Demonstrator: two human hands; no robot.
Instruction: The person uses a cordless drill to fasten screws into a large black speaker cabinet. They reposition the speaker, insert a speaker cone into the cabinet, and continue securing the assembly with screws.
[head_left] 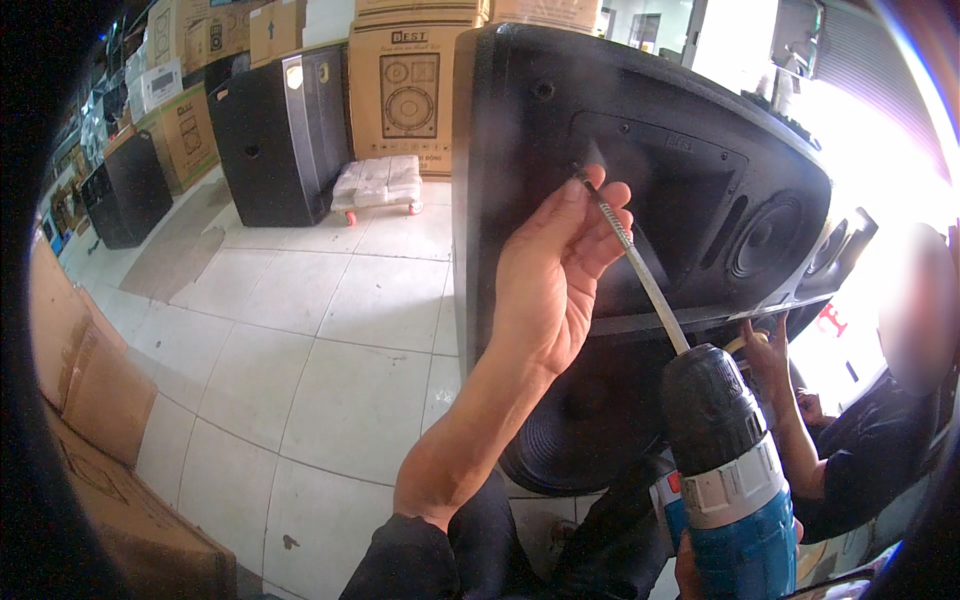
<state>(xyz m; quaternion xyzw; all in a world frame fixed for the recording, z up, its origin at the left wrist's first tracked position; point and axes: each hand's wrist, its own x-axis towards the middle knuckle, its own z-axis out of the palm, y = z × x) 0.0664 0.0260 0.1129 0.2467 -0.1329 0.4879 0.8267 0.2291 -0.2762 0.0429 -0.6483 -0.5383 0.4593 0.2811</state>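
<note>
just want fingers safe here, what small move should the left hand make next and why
I'd probably ease the left hand off the long bit before the drill runs: it grips the bit near its far end, while the right hand holds the drill, so a spin could catch it.

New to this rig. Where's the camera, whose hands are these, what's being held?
No robot here: one person works bare-handed. The single picture comes from a wide fisheye camera on their head, looking down, so straight edges bend. The left hand pinches a long bit near its tip; the right hand, mostly hidden, grips the blue power drill. Ahead is a large black speaker cabinet. The hand at right belongs to a co-worker. On the tiled floor stand a black cabinet and a low trolley with a wrapped bundle.
</note>
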